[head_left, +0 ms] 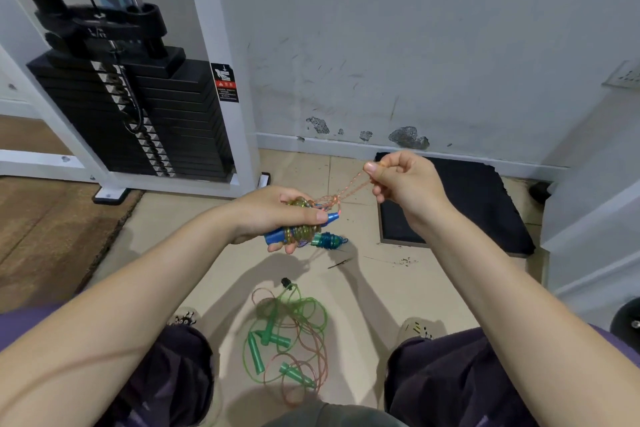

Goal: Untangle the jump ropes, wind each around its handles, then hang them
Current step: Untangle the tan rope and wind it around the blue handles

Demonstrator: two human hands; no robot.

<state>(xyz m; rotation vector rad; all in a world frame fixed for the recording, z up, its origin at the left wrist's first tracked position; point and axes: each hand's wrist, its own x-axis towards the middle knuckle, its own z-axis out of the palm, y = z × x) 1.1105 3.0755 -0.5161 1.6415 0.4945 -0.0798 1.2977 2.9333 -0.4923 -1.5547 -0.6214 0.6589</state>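
My left hand (277, 215) grips a pair of blue handles (277, 236) with a clear yellowish rope (304, 230) coiled around them. A thin orange loop of that rope (349, 187) runs up to my right hand (401, 184), which pinches it between thumb and fingers. Just beyond the left hand, another wound rope with blue-green handles (327, 240) lies on the floor. Between my knees a tangled pile of green and orange ropes (294, 333) with several green handles (273, 338) rests on the tiles.
A weight-stack machine (138, 107) with a white frame stands at the left. A black mat (467, 204) lies against the scuffed wall at the right. A small black clip (286, 282) sits by the tangle. My shoes (183, 317) flank it.
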